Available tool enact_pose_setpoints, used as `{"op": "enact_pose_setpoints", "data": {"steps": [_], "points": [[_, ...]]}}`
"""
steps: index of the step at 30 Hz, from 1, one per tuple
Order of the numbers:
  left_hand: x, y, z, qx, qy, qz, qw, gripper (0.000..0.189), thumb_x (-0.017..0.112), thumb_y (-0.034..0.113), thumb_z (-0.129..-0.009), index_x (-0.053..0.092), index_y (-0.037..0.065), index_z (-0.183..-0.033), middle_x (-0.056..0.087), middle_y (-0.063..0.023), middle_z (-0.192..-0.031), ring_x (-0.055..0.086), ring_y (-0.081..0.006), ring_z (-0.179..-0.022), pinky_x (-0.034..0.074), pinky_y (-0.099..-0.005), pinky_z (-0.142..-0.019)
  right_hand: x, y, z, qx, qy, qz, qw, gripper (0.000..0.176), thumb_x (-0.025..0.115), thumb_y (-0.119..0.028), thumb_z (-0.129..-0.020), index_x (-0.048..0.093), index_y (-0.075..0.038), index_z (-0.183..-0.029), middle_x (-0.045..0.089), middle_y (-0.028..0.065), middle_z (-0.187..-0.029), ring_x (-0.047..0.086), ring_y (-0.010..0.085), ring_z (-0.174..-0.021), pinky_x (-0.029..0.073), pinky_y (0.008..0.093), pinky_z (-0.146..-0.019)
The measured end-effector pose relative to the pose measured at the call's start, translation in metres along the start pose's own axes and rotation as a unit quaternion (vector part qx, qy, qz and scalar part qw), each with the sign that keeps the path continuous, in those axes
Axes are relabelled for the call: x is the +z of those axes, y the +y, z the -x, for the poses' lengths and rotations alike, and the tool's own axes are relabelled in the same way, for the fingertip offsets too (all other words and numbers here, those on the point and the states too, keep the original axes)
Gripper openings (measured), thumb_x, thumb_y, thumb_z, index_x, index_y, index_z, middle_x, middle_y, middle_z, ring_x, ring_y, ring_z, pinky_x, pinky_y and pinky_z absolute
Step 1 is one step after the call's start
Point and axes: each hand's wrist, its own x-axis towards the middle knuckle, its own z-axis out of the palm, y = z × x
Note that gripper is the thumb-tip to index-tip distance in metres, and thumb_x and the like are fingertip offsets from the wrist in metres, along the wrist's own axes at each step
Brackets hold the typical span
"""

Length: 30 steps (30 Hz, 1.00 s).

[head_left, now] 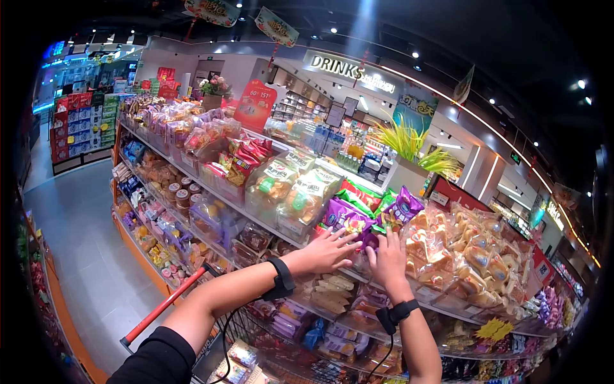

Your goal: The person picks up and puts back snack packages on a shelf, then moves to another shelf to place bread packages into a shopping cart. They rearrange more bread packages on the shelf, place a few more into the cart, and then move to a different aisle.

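My left hand reaches in with fingers stretched out and spread, its fingertips at the lower edge of a shiny purple snack bag. Beside it, my right hand points upward, fingers extended and thumb apart, overlapping the bottom of another purple bag. Green bags stand behind and between the purple ones. Both wrists wear black bands with thin cables. Large clear bags of bread stand left of the purple bags, and a heap of clear-wrapped bread lies to the right.
A shopping cart with a red handle is at my lower left, with packages in it. Tiered shelves of packaged snacks run across. A red sign and a potted plant rise behind. A tiled aisle lies left.
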Motion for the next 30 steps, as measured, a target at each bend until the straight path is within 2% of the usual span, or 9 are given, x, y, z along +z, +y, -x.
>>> {"op": "enact_pose_setpoints", "data": {"steps": [4, 8, 9, 13, 16, 17, 21, 25, 30], "points": [[0.011, 0.009, -0.020, 0.000, 0.030, 0.020, 0.999, 0.061, 0.048, 0.043, -0.099, 0.032, 0.015, -0.150, 0.029, -0.0193, -0.155, 0.029, -0.0463, -0.140, 0.022, -0.0578, -0.115, -0.007, 0.036, -0.029, 0.060, 0.014, 0.034, 0.998, 0.049, 0.068, -0.026, -0.084, 0.053, -0.002, -0.124, 0.047, 0.0210, -0.140, 0.043, 0.0349, -0.131, 0.021, 0.0525, -0.117], [0.022, 0.018, -0.051, -0.016, 0.106, 0.037, 0.994, 0.065, 0.058, 0.040, -0.093, 0.034, 0.016, -0.149, 0.035, -0.0194, -0.151, 0.033, -0.0427, -0.138, 0.024, -0.0596, -0.113, -0.017, 0.084, -0.073, 0.149, 0.016, 0.000, 0.989, 0.076, 0.074, -0.030, -0.079, 0.039, 0.000, -0.140, 0.044, 0.0213, -0.143, 0.038, 0.0353, -0.136, 0.018, 0.0523, -0.118], [0.026, 0.018, -0.059, -0.019, 0.121, 0.050, 0.991, 0.064, 0.059, 0.037, -0.093, 0.035, 0.013, -0.148, 0.035, -0.0196, -0.151, 0.035, -0.0434, -0.136, 0.026, -0.0596, -0.111, -0.016, 0.094, -0.082, 0.160, 0.009, -0.020, 0.987, 0.091, 0.080, -0.036, -0.072, 0.035, 0.000, -0.143, 0.043, 0.0214, -0.143, 0.037, 0.0348, -0.138, 0.018, 0.0527, -0.118], [0.047, 0.016, -0.080, -0.075, 0.158, 0.083, 0.981, 0.064, 0.062, 0.033, -0.091, 0.037, 0.009, -0.145, 0.038, -0.0166, -0.148, 0.037, -0.0409, -0.133, 0.028, -0.0594, -0.109, -0.010, 0.112, -0.109, 0.207, -0.075, -0.050, 0.974, 0.103, 0.085, -0.044, -0.060, 0.039, -0.004, -0.142, 0.053, 0.0199, -0.134, 0.048, 0.0359, -0.129, 0.024, 0.0531, -0.115], [0.060, 0.016, -0.084, -0.099, 0.172, 0.090, 0.976, 0.063, 0.064, 0.031, -0.088, 0.040, 0.009, -0.142, 0.040, -0.0142, -0.146, 0.036, -0.0398, -0.134, 0.028, -0.0590, -0.109, -0.004, 0.116, -0.115, 0.148, -0.115, -0.111, 0.976, 0.099, 0.086, -0.047, -0.058, 0.044, -0.013, -0.141, 0.059, 0.0186, -0.126, 0.053, 0.0369, -0.123, 0.029, 0.0543, -0.110], [0.062, 0.018, -0.084, -0.103, 0.189, 0.090, 0.972, 0.062, 0.064, 0.029, -0.086, 0.040, 0.009, -0.139, 0.041, -0.0137, -0.145, 0.037, -0.0390, -0.133, 0.028, -0.0590, -0.109, 0.001, 0.115, -0.116, 0.141, -0.095, -0.083, 0.982, 0.083, 0.086, -0.041, -0.060, 0.053, -0.020, -0.133, 0.060, 0.0159, -0.119, 0.055, 0.0355, -0.114, 0.037, 0.0485, -0.101], [0.064, 0.018, -0.082, -0.094, 0.194, 0.051, 0.975, 0.063, 0.064, 0.026, -0.086, 0.037, 0.011, -0.141, 0.040, -0.0132, -0.145, 0.037, -0.0394, -0.133, 0.028, -0.0592, -0.109, 0.001, 0.101, -0.126, 0.013, -0.095, 0.014, 0.995, 0.069, 0.085, -0.027, -0.063, 0.057, -0.021, -0.126, 0.057, 0.0123, -0.110, 0.052, 0.0331, -0.107, 0.042, 0.0423, -0.093], [0.056, 0.021, -0.081, -0.103, 0.208, 0.106, 0.967, 0.070, 0.067, 0.024, -0.084, 0.032, 0.010, -0.144, 0.040, -0.0154, -0.144, 0.039, -0.0416, -0.131, 0.029, -0.0585, -0.109, 0.007, 0.097, -0.137, -0.080, -0.111, 0.055, 0.989, 0.065, 0.084, -0.031, -0.064, 0.057, -0.019, -0.122, 0.057, 0.0121, -0.106, 0.053, 0.0333, -0.106, 0.044, 0.0430, -0.089], [0.055, 0.009, -0.081, -0.121, 0.164, 0.188, 0.961, 0.089, 0.072, 0.034, -0.079, 0.023, 0.008, -0.148, 0.039, -0.0131, -0.145, 0.031, -0.0403, -0.136, 0.020, -0.0613, -0.113, 0.012, 0.100, -0.144, 0.010, -0.122, -0.027, 0.992, 0.061, 0.078, -0.045, -0.074, 0.057, -0.008, -0.117, 0.063, 0.0208, -0.106, 0.060, 0.0392, -0.103, 0.048, 0.0469, -0.088]]}}
